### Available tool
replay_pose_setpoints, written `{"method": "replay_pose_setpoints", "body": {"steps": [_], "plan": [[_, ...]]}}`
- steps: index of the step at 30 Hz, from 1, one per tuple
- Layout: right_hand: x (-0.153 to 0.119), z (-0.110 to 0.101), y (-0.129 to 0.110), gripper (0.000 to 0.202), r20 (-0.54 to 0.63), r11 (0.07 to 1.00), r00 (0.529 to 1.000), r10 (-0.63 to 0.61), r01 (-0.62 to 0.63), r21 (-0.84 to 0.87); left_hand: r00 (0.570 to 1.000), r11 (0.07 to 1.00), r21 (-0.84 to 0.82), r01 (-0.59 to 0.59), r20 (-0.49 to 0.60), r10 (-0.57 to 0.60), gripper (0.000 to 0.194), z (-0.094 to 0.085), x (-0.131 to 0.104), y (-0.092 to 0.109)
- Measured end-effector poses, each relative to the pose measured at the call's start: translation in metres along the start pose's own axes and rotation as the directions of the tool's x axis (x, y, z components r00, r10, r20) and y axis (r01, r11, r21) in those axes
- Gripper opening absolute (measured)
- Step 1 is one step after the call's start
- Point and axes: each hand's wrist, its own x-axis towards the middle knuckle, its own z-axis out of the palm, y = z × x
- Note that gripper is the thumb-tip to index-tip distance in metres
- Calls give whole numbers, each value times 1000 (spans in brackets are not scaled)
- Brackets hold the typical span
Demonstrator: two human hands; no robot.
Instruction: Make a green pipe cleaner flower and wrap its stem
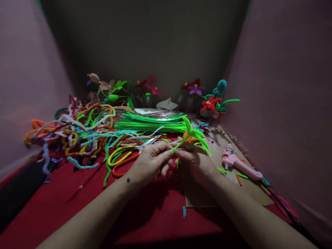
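Note:
Both hands meet in the middle of the view over the red tabletop (155, 214). Between thumb and fingers, my left hand (157, 157) pinches the lower end of a bright green pipe-cleaner stem (181, 141). My right hand (198, 160) closes on the same stem, just beside the left thumb. Green pipe-cleaner leaves (192, 131) fan out from the stem's upper end, above my right hand. An orange pipe-cleaner piece (191, 139) shows behind them. Scissors (135, 152) with yellow and red handles lie just left of my left hand.
A pink glue gun (241, 166) rests on a cardboard sheet (251, 188) at right. Tangled pipe cleaners (77, 131) cover the left side. Behind my hands lies a bundle of green pipe cleaners (153, 122). Pipe-cleaner flowers (211, 103) stand along the back.

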Motion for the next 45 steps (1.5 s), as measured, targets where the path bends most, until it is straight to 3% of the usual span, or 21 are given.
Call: {"method": "replay_pose_setpoints", "body": {"steps": [7,13,16,19,21,25,27,29,34,39,42,45], "plan": [[2,-4,1,18,58,999,998,35,-35,8,990,999,-47,-1,141,8,20,-8,1,0],[1,-5,4,18,26,998,1000,-2,0,66,961,996,-85,29,278,-4,26,-11,2,1],[0,-4,4,14,12,999,999,-43,43,0,975,1000,24,-8,221,2,27,-7,2,1],[1,-4,4,13,-69,992,993,-93,87,-88,982,932,308,-189,48,183,25,-3,4,-7],[1,-5,6,12,-129,986,985,-115,97,-136,932,822,486,-297,-39,360,15,-2,6,-15],[2,-7,6,10,-215,969,970,-116,63,-240,765,596,672,-440,-67,640,6,-3,8,-25],[1,-7,5,10,-225,962,968,-109,46,-270,702,523,702,-484,-45,710,7,-3,8,-25],[-1,-6,1,11,-206,964,972,-116,60,-259,681,499,707,-501,-33,732,9,-3,8,-23],[-4,-2,-5,12,-168,961,975,-146,100,-258,715,553,673,-491,-52,698,13,-3,8,-22],[1,-5,3,10,-152,976,983,-108,75,-206,807,710,553,-435,-111,581,13,-1,7,-23],[3,-7,3,10,-84,983,993,-80,65,-172,896,849,392,-354,-117,427,11,0,5,-18],[3,-8,-1,16,-29,984,996,-85,80,-157,977,961,199,-192,-57,207,12,0,3,-8]]}}
